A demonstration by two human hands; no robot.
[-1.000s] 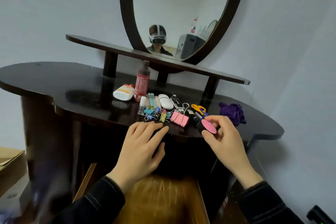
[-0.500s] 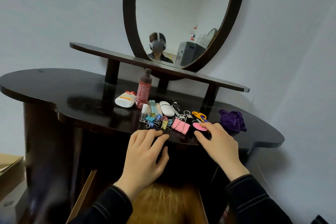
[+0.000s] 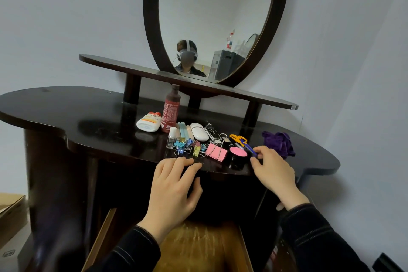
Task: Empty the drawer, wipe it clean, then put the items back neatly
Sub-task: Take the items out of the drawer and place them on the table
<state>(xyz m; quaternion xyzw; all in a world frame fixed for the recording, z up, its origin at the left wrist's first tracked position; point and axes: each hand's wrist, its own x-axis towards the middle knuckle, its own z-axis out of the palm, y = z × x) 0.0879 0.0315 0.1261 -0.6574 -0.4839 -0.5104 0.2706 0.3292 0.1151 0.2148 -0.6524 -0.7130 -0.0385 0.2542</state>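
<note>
**Drawer (image 3: 198,247) open**

Under an oval mirror (image 3: 152,28), the glossy dark dressing table (image 3: 66,117) is carrying the clustered items (image 3: 215,151) above the open drawer. Left hand (image 3: 174,190) is lying flat on its edge; right hand (image 3: 273,170) is pinching a blue item (image 3: 250,149).

I've got the drawer (image 3: 198,247) open below the tabletop (image 3: 66,121). On top, the bottle (image 3: 171,110) stands at the back, the tube (image 3: 148,122) lying left of it and the clips (image 3: 187,147) in front. The jar (image 3: 238,155) sits right of the clips, scissors (image 3: 238,139) behind it, cloth (image 3: 278,143) farthest right.
</note>
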